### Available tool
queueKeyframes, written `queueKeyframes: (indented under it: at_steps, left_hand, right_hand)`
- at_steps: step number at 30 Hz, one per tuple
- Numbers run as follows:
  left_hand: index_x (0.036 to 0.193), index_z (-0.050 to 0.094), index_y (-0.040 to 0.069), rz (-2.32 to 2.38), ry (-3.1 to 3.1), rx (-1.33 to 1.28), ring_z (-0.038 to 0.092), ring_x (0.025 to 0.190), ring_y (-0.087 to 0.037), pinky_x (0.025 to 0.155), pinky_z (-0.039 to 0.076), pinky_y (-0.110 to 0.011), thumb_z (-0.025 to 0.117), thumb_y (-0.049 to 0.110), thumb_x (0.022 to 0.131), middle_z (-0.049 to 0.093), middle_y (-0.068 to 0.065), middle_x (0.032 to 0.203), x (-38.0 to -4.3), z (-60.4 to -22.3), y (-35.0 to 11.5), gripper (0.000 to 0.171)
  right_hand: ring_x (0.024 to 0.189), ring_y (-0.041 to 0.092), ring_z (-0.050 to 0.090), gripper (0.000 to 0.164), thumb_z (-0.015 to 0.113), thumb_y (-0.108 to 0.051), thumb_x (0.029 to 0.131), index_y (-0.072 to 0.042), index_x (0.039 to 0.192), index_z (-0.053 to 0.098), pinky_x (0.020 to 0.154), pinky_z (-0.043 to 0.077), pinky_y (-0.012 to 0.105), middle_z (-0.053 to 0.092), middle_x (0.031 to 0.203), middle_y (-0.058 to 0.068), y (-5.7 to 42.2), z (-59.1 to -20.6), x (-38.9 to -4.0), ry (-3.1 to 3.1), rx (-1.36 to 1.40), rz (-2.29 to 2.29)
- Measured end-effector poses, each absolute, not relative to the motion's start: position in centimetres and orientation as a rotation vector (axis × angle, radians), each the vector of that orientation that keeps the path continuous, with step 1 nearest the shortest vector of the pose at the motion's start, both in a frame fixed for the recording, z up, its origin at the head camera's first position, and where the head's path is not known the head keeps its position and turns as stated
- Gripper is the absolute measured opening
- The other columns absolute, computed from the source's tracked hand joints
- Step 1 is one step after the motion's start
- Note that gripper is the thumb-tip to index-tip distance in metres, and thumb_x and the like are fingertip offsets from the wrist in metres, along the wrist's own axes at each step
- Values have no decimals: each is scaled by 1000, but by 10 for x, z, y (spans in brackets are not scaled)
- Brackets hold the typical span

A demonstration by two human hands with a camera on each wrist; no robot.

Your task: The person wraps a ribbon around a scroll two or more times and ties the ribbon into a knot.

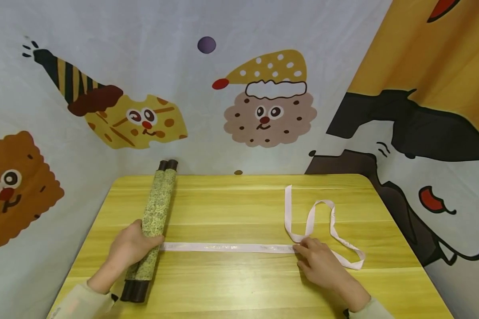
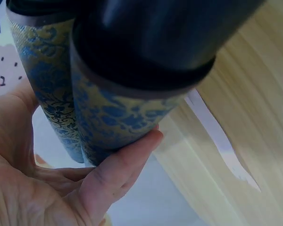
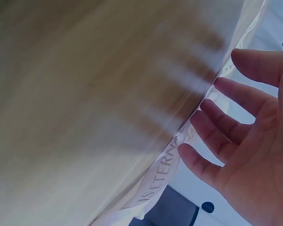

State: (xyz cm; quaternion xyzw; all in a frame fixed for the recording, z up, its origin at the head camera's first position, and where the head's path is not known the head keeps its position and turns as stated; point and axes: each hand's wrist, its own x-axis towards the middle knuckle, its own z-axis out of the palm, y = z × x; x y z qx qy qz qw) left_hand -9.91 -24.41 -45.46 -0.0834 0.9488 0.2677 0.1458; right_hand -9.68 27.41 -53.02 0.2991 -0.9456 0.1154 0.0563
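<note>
Left hand point(image 1: 132, 244) grips the scroll point(image 1: 160, 208), long axis running away past it. Ribbon point(image 1: 227, 247) stretches rightward from there to right hand point(image 1: 323, 266), fingers loosely extended, touching it.

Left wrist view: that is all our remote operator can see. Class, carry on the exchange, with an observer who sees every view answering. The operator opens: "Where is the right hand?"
Observer: In the head view, the right hand has its fingertips at the pale pink ribbon.

Operator: Does the ribbon stop there?

Observer: No, beyond the right hand it runs on in loose bends.

Operator: Can you read anything on it?

Observer: Yes, the right wrist view shows lettering on the ribbon, with "ETERN" readable.
</note>
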Motion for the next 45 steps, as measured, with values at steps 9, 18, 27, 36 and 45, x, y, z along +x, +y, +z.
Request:
queueKeyframes:
  at_steps: [9, 18, 27, 36, 45]
  left_hand:
    - [140, 19, -18, 1017, 2680, -265, 38, 42, -13, 38, 42, -31, 68, 51, 77, 55, -40, 111, -97, -462, -202, 105]
    - [138, 26, -16, 1041, 2689, -233, 60, 77, -36, 65, 54, -48, 70, 60, 72, 41, -40, 131, -94, -471, -167, 110]
    - [134, 37, -15, 1076, 2709, -174, 59, 90, -33, 74, 55, -46, 75, 50, 70, 52, -34, 123, -92, -471, -129, 99]
    - [133, 37, -15, 1104, 2695, -101, 57, 70, -22, 54, 53, -33, 76, 40, 69, 60, -29, 112, -92, -470, -98, 93]
    - [133, 33, -20, 1033, 2713, -23, 38, 41, -12, 32, 33, -26, 71, 38, 68, 64, -20, 74, -90, -477, -62, 95]
  right_hand:
    - [93, 21, 49, 44, 73, -26, 78, -8, 118, 66, 75, 47, 46, 58, 105, 7, 262, -527, -98, -2890, 923, 344]
    - [99, 20, 47, 46, 70, -30, 81, -10, 122, 63, 75, 47, 44, 57, 108, 7, 249, -526, -98, -2935, 915, 307]
    - [100, 22, 47, 49, 69, -33, 82, -9, 124, 62, 79, 46, 48, 56, 111, 8, 234, -524, -100, -2950, 935, 310]
    - [100, 23, 47, 51, 70, -34, 81, -7, 124, 61, 82, 46, 47, 56, 110, 9, 222, -527, -101, -2938, 944, 293]
    - [101, 23, 47, 52, 69, -35, 81, -8, 124, 61, 80, 47, 50, 55, 111, 9, 216, -528, -102, -2941, 927, 298]
